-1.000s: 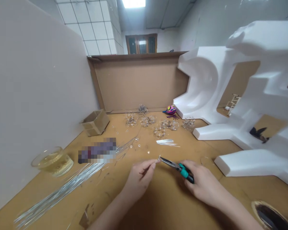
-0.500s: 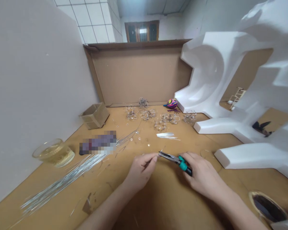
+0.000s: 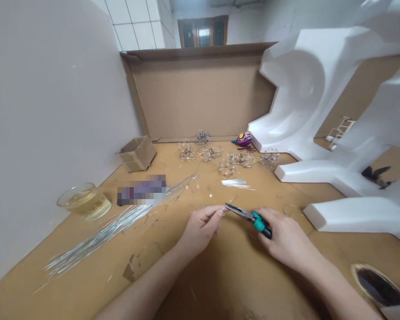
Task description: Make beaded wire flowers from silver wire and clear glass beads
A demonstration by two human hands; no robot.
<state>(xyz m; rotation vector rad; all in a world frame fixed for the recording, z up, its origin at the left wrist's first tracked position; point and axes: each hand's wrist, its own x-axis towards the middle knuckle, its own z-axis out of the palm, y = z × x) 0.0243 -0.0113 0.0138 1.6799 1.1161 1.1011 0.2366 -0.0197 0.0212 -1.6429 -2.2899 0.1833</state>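
Note:
My right hand [image 3: 285, 238] is wrapped round the green-and-black handles of long-nose pliers [image 3: 242, 213], whose jaws point left. At the tips of the jaws, my left hand [image 3: 202, 227] pinches a short, thin piece of wire [image 3: 224, 208] between thumb and forefinger. Most of that wire is hidden by the fingers. Beyond the pliers lies a small bundle of short cut wires [image 3: 235, 183]. To the left stretches a long bundle of straight silver wires [image 3: 100, 242]. Several bent-wire pieces [image 3: 210, 154] stand farther back, and a few small rings [image 3: 211, 195] are scattered nearby.
A glass of yellowish liquid [image 3: 86, 203] and an open cardboard box [image 3: 137, 155] stand at the left. A pixelated purple item [image 3: 142, 190] lies over the long wires. White foam packing [image 3: 340, 173] fills the right side. A colourful small object [image 3: 244, 139] sits at the back.
The camera view has shifted slightly, so the scene appears a little farther right and higher. Both hands stay together at the plier tips, and the angle of the pliers looks nearly the same.

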